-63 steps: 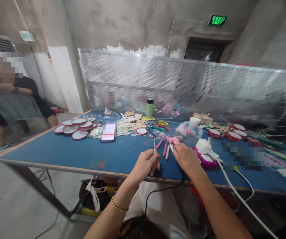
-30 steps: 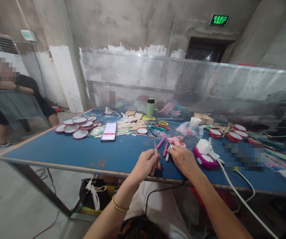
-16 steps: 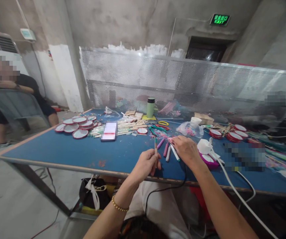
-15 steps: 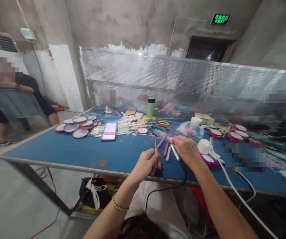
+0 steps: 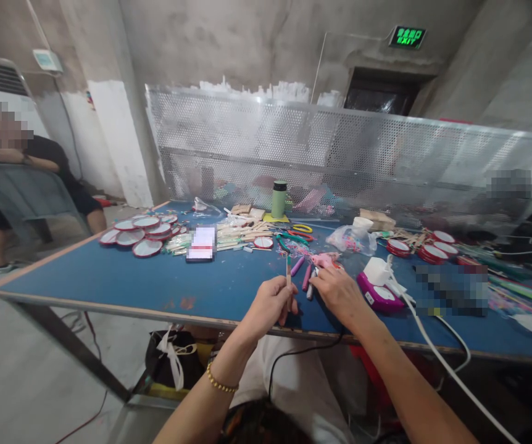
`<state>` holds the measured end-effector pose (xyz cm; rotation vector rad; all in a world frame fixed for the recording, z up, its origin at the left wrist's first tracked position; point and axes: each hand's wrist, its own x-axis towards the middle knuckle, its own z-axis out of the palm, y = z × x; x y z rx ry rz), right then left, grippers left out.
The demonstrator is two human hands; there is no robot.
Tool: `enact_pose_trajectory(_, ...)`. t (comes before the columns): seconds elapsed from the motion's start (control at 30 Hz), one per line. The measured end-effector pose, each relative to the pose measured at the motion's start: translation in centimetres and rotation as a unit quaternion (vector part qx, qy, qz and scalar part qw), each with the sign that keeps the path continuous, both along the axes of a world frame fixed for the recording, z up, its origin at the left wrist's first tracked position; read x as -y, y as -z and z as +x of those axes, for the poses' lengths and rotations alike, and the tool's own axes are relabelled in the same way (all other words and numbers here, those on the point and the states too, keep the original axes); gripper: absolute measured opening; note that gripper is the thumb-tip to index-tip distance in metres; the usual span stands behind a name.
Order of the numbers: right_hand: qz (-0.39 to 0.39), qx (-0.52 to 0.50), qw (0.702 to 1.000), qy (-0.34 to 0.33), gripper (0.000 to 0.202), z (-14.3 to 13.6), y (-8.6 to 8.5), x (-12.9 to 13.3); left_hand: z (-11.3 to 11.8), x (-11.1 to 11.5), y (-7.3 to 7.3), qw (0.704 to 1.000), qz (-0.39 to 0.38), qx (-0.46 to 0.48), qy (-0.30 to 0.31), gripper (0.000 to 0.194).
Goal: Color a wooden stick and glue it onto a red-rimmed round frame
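Observation:
My left hand (image 5: 274,303) is closed around a thin wooden stick (image 5: 289,271) with a green tip, held upright near the table's front edge. My right hand (image 5: 340,295) lies over the markers, its fingers closed at a white marker (image 5: 315,271) that it mostly covers. Just left of those fingers are a grey-white marker (image 5: 310,290), a magenta marker (image 5: 306,277) and a purple marker (image 5: 297,266). Beyond my right hand a pink glue gun (image 5: 324,259) rests on the table, partly hidden by the knuckles.
Round white discs with red rims (image 5: 147,248) are piled on the left by a phone (image 5: 202,243) and wooden sticks (image 5: 247,233). A green bottle (image 5: 279,200) stands behind pliers (image 5: 289,242). Right of my hand is a purple power strip (image 5: 377,293) with cables. A person sits far left.
My right hand has let go of the pink glue gun and come back toward me onto the white marker. My left hand keeps the stick upright in nearly the same place.

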<state>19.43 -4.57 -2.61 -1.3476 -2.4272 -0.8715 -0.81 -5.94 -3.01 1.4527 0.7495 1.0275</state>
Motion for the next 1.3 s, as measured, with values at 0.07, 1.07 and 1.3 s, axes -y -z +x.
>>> enact_pose_trajectory(0.07,0.006,0.009,1.0,-0.012,0.019,-0.2,0.1,0.1,0.0,0.0,0.0,1.0,0.001,0.0,0.003,0.031)
enact_pose_trajectory(1.07,-0.115,-0.826,0.521,-0.182,0.018,-4.5,0.3,3.7,0.0,0.0,-0.1,0.999,-0.026,-0.013,0.027,0.029)
enact_pose_trajectory(1.3,-0.122,-0.805,0.546,-0.197,0.018,-6.1,0.0,3.0,-0.1,0.2,-0.4,0.999,-0.027,-0.022,0.036,0.029)
